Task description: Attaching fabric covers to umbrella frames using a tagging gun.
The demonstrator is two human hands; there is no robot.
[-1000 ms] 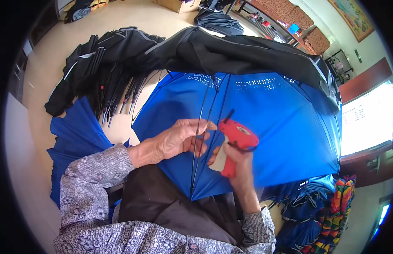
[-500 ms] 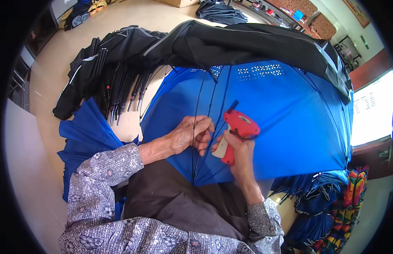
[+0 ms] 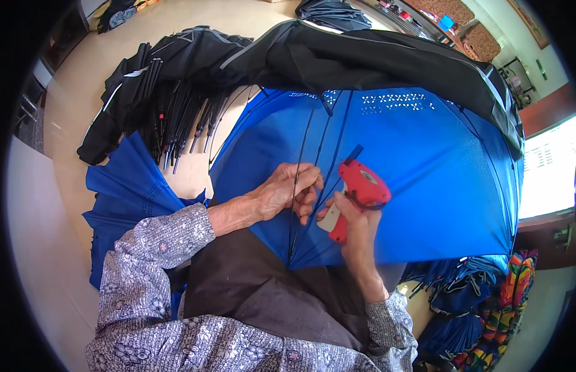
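An opened blue umbrella (image 3: 437, 204) spreads in front of me with its inner side up, and thin dark ribs (image 3: 305, 136) run across it. My left hand (image 3: 294, 189) is closed in a pinch beside the ribs; whatever lies between its fingertips is too small to make out. In my right hand (image 3: 359, 232) is a red and white tagging gun (image 3: 367, 185), wrapped by the fingers at its handle. The gun's dark end points up and away, above the blue cloth. My right fingertips are close to the left ones.
Black umbrella cloth (image 3: 362, 59) drapes over the far edge of the blue canopy. Bundled dark umbrella shafts (image 3: 176, 124) lie at the left, above a folded blue canopy (image 3: 130, 186). Folded blue umbrellas (image 3: 455, 328) and multicoloured cloth (image 3: 514, 291) are at the lower right. A dark apron (image 3: 269, 291) covers my lap.
The whole view has shifted slightly, so the scene sits a little differently in the picture. Both hands keep nearly the same pose, with the tagging gun still in the right one.
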